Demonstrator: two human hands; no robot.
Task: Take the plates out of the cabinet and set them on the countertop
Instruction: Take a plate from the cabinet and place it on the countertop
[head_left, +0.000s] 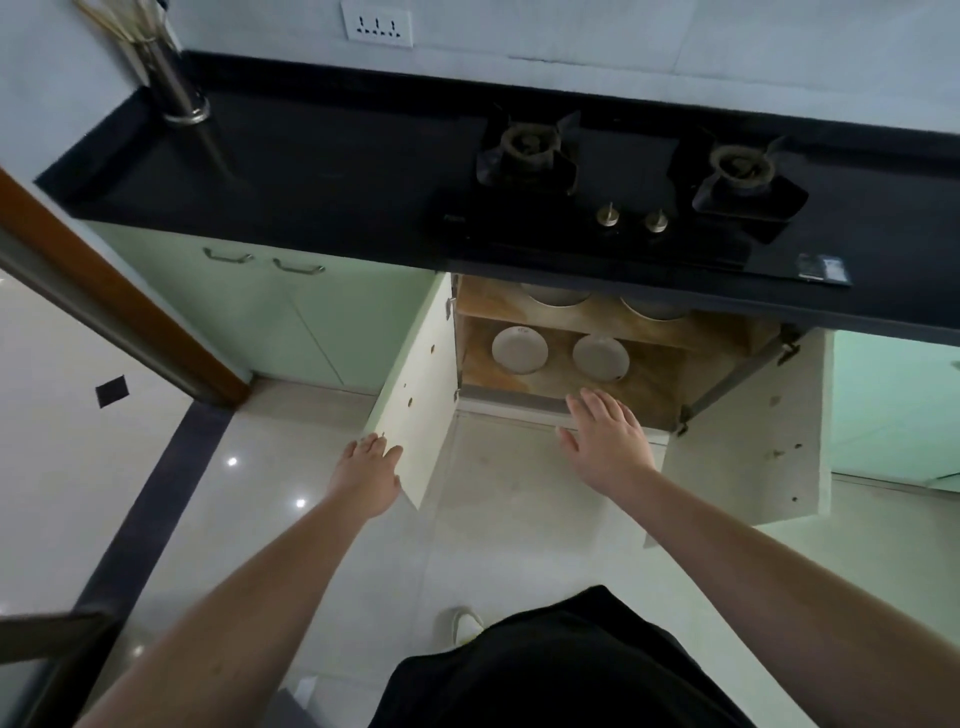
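The cabinet (675, 389) under the stove stands with both doors swung open. On its lower shelf lie two white plates, a left plate (519, 349) and a right plate (601, 357). Two more pale dishes (556, 295) show partly on the upper shelf, cut off by the counter edge. My right hand (608, 439) reaches with straight fingers toward the lower shelf, just short of the right plate, holding nothing. My left hand (370, 478) rests flat against the outer edge of the left door (415, 395). The black countertop (291, 171) runs above.
A two-burner gas stove (623, 176) sits in the counter right above the cabinet. A steel utensil holder (176, 83) stands at the counter's far left. The right door (753, 452) juts out over the tiled floor. Closed green doors (291, 312) lie to the left.
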